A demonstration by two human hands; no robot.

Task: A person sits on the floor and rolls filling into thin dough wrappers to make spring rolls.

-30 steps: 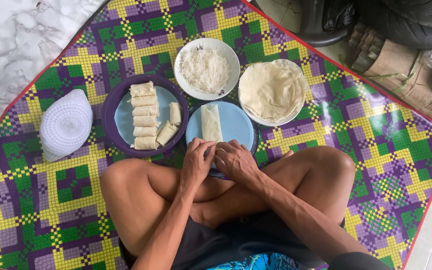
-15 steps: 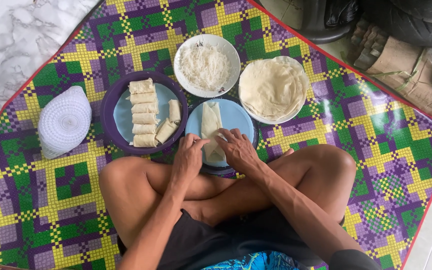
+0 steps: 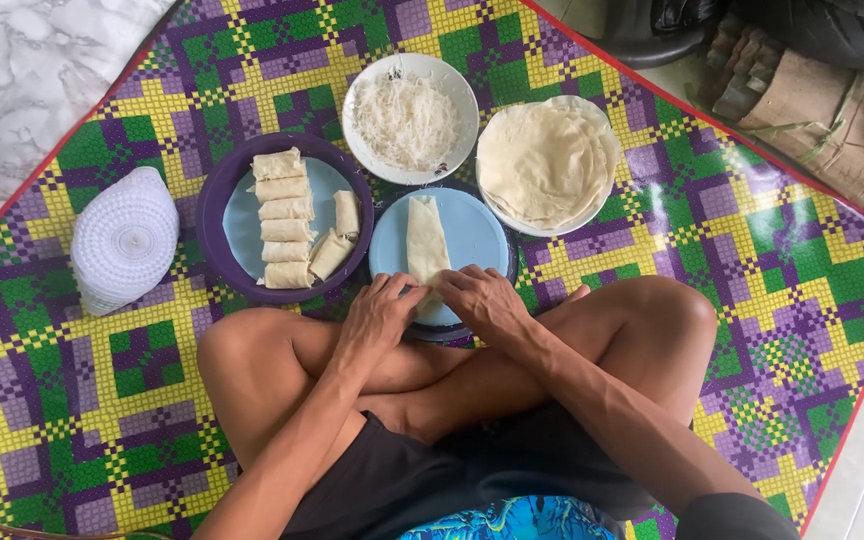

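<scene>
**Both hands at the near end of a folded wrapper**

The left hand (image 3: 380, 312) and right hand (image 3: 480, 300) lie palm down, side by side, fingers curled and pinching the near end of the wrapper (image 3: 426, 243). It stretches away from the fingertips on a blue plate (image 3: 477, 235).

One wrapper is in hand. Seven finished rolls (image 3: 287, 232) sit on a purple plate (image 3: 214, 215) left of the fingers. Beyond them stand one bowl of noodles (image 3: 409, 118) and one plate of stacked wrappers (image 3: 544, 160). A white cover (image 3: 124, 240) lies far left on the mat (image 3: 652, 210). Crossed legs flank the wrists.
</scene>
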